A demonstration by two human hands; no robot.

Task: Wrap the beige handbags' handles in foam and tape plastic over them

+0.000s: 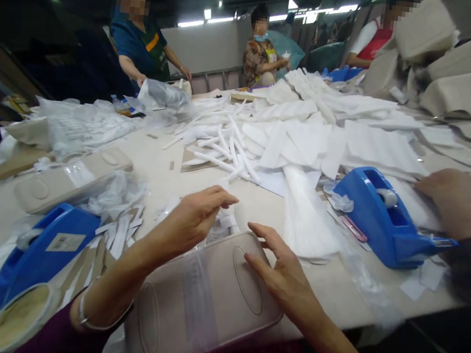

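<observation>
A beige moulded pulp box [212, 299] lies at the table's near edge, with a strip of clear tape across its lid. My right hand [279, 270] rests flat on the lid's right part, fingers stretched out. My left hand [196, 217] hovers just above the box's far edge, fingers loosely curved and apart, nothing visibly in them. Small white paper strips [123, 234] lie just left of that hand.
A blue tape dispenser [36, 258] sits near left, another blue dispenser [380, 217] at right beside a co-worker's hand [452, 189]. White sheets and sticks [292, 132] cover the table's middle. More pulp boxes [70, 176] and plastic bags lie left; other people work at the far side.
</observation>
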